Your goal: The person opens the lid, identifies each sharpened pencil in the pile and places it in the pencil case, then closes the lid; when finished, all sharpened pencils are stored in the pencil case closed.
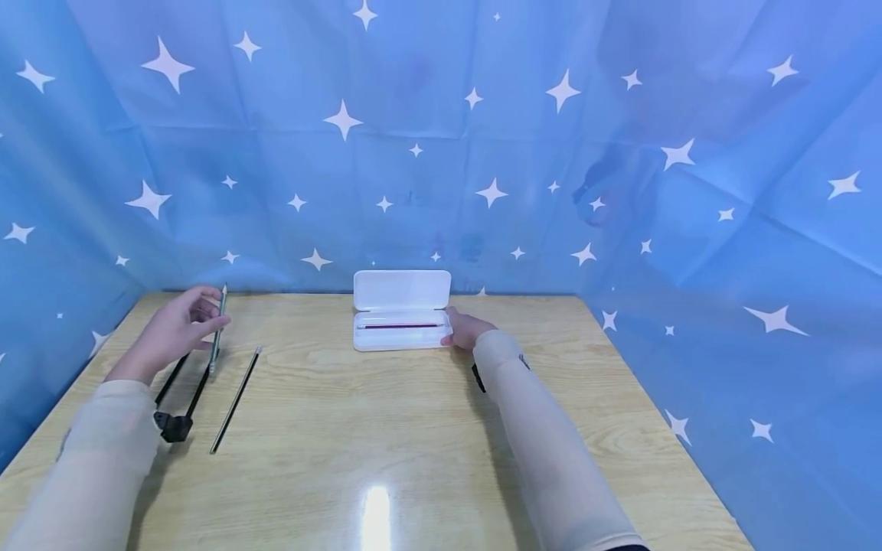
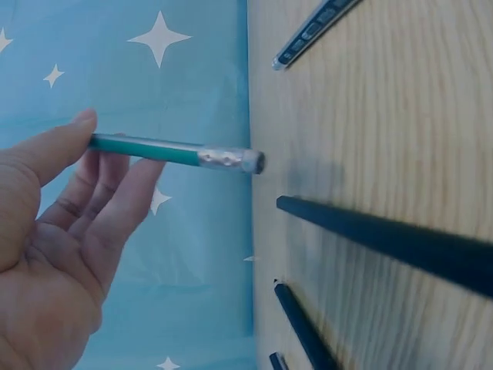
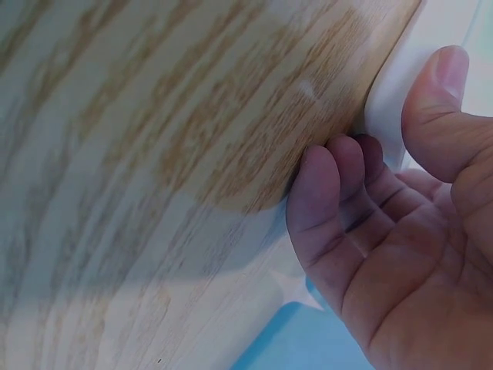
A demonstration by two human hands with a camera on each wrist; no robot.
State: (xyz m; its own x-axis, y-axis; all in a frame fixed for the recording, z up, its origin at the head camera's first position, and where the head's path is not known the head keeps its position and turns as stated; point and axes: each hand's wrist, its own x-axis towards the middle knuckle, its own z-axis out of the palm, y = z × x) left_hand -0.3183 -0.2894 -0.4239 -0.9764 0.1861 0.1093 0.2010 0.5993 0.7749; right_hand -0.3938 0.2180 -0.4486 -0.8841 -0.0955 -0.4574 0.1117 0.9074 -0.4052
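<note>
The left hand (image 1: pixel 181 327) gripped a green pencil (image 2: pixel 146 149) between the thumb and the other fingers, holding it raised off the desk (image 1: pixel 324 428). The pencil's point extended beyond the left fingers, and its eraser end with the metal band projected below them, toward the person. A slim dark pencil (image 1: pixel 236 399) with a pale end lay flat on the desk, to the right of the left fingers and nearer the person. In the left wrist view, a further dark pencil (image 2: pixel 385 239) lay on the desk below the left fingers, with another dark rod (image 2: pixel 304 327) beside it. The right hand (image 1: pixel 470 329) held the right end of a white case (image 1: pixel 402 345), its thumb over the edge and its remaining fingers curled at the side. The case rested on the desk immediately left of the right fingers, with its lid (image 1: pixel 402 291) raised at the far side. A red pencil (image 1: pixel 402 326) lay lengthwise inside the case, left of the right fingers. A blue star-patterned cloth (image 1: pixel 441 184) hung beyond both sets of fingers.
</note>
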